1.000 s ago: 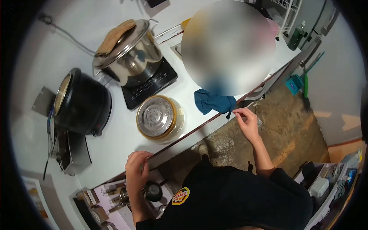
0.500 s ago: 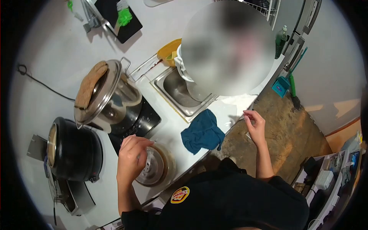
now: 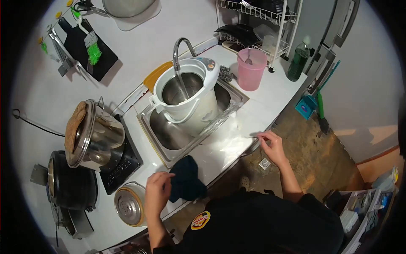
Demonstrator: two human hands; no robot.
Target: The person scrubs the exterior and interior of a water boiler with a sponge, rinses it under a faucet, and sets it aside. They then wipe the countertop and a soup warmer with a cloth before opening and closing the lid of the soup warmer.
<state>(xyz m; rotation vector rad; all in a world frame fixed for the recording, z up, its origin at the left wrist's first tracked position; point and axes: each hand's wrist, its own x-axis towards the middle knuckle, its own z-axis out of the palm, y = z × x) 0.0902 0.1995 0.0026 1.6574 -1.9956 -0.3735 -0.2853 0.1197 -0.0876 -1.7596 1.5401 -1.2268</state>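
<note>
My left hand (image 3: 158, 194) hovers at the left edge of a dark blue cloth (image 3: 187, 180) on the counter, its fingers loosely bent; no object shows in it. Left of it stands a jar with a perforated metal lid (image 3: 129, 206). My right hand (image 3: 274, 148) is at the counter's front edge, thumb and forefinger slightly apart, with nothing visible between them. A white electric pot (image 3: 190, 108) stands in the steel sink (image 3: 169, 137), and water runs into it from the curved tap (image 3: 182, 42).
A lidded steel pot (image 3: 103, 137) sits on the black cooktop (image 3: 122, 169), beside a black cooker (image 3: 76, 182). Behind the sink's right side are a pink cup (image 3: 251, 74), a green bottle (image 3: 298, 61) and a white wire rack (image 3: 270, 17).
The view has shifted, bringing the electric pot and running tap into sight, where a blur was. My left hand is now beside the cloth rather than over the jar.
</note>
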